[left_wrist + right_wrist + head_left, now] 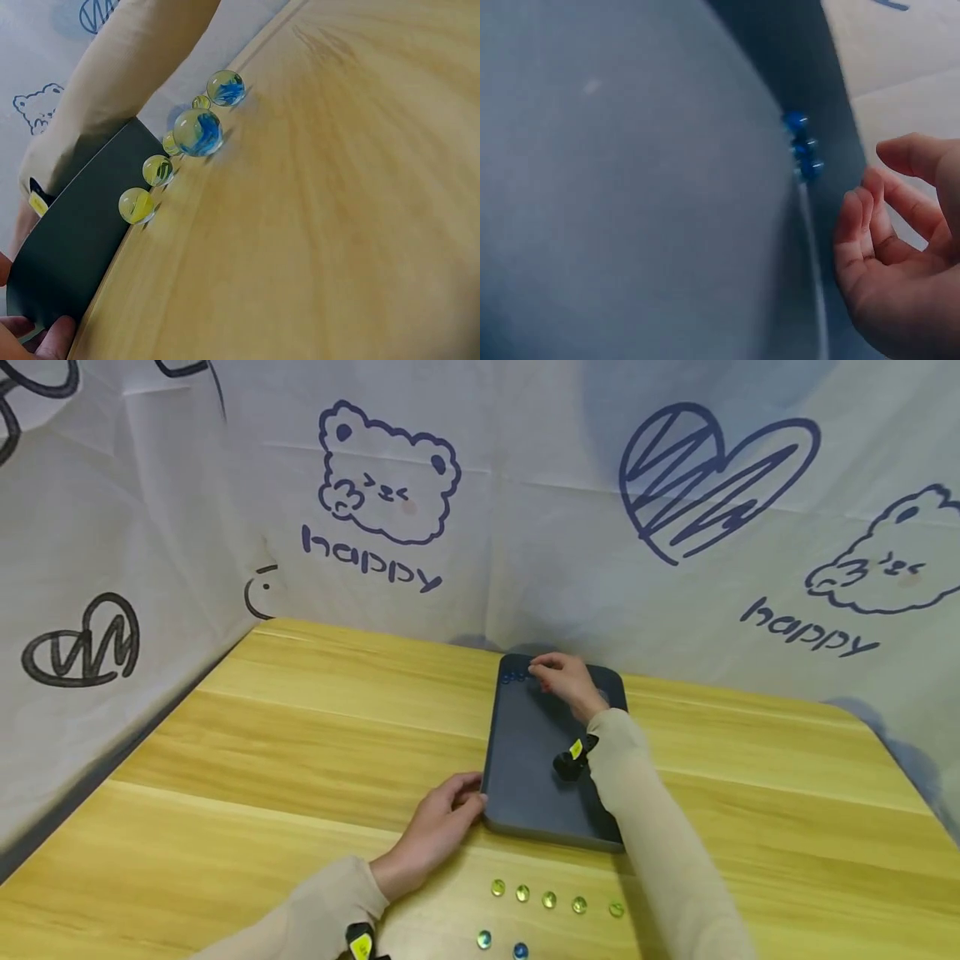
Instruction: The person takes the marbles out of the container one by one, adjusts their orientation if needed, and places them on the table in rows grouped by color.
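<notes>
A dark grey rectangular tray (528, 752) lies lengthwise on the table. My left hand (438, 827) holds its near left side, thumb and fingers at the wall (75, 232). Over the far end of the tray is my right hand (566, 683), its fingers loosely bent. The right wrist view shows thumb and forefinger apart, nothing visible between them, beside several blue marbles (804, 150). Those marbles sit in a short row along the tray's far left end. On the table before the tray, several yellow-green marbles (549, 900) form a row, with two blue-swirled marbles (484, 939) nearer me.
The wooden table (300, 743) extends to both sides of the tray. A white cloth (525, 543) with drawn hearts and bears hangs behind it, close to the tray's far end. Another cloth side (112, 552) rises at the left.
</notes>
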